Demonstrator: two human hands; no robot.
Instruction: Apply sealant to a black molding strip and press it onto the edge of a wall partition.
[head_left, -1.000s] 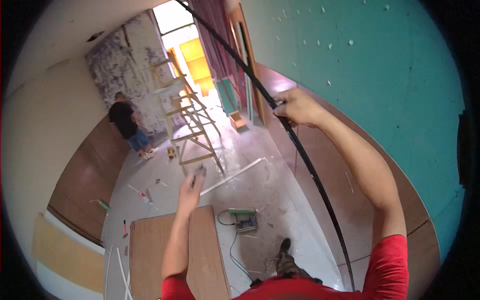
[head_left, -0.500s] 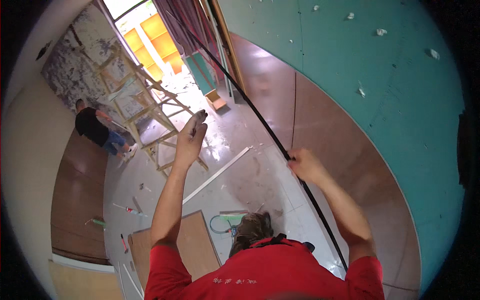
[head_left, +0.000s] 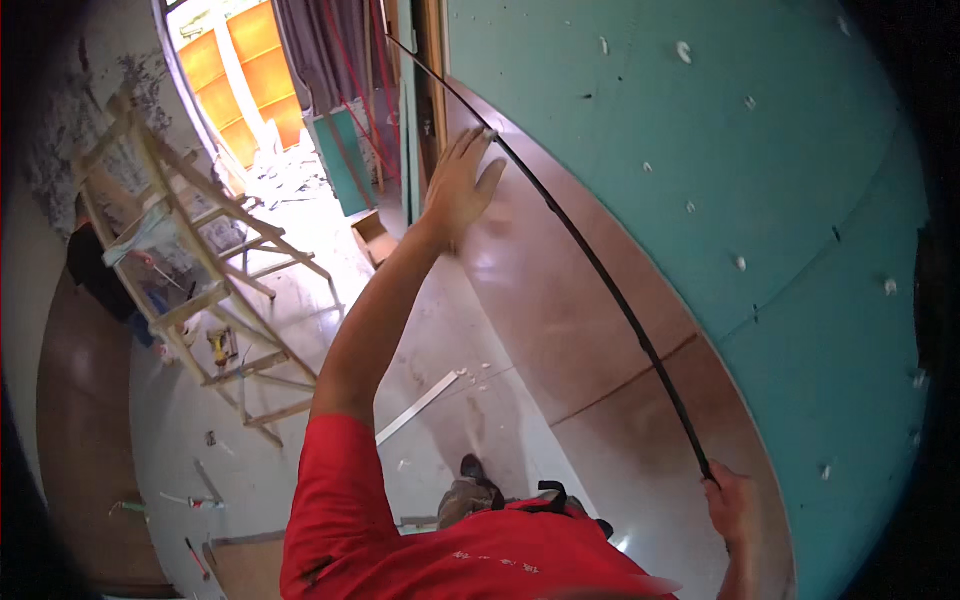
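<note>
A long, thin black strip (head_left: pixel 609 275) runs diagonally, slightly bowed, in front of the brown wall panelling (head_left: pixel 590 330) and green wallboard (head_left: pixel 790 170). My right hand (head_left: pixel 733 507) is closed around its near end at the lower right. Farther up, my left hand (head_left: pixel 462 192) is raised with fingers stretched out and thumb apart. Its fingertips reach the strip's edge; whether they press on it I cannot tell. The strip's far end narrows toward the door frame (head_left: pixel 432 95).
A wooden stepladder (head_left: pixel 185 255) stands at left, with a co-worker in dark clothes (head_left: pixel 100 265) bent behind it. A white strip (head_left: pixel 420 405), a caulking tube (head_left: pixel 195 501) and a hammer (head_left: pixel 197 560) lie on the floor. A small open box (head_left: pixel 373 238) sits near the bright doorway.
My right hand has moved down and right to the strip's near end. My left hand has reached across to the strip. The view has shifted, bringing the ladder closer.
</note>
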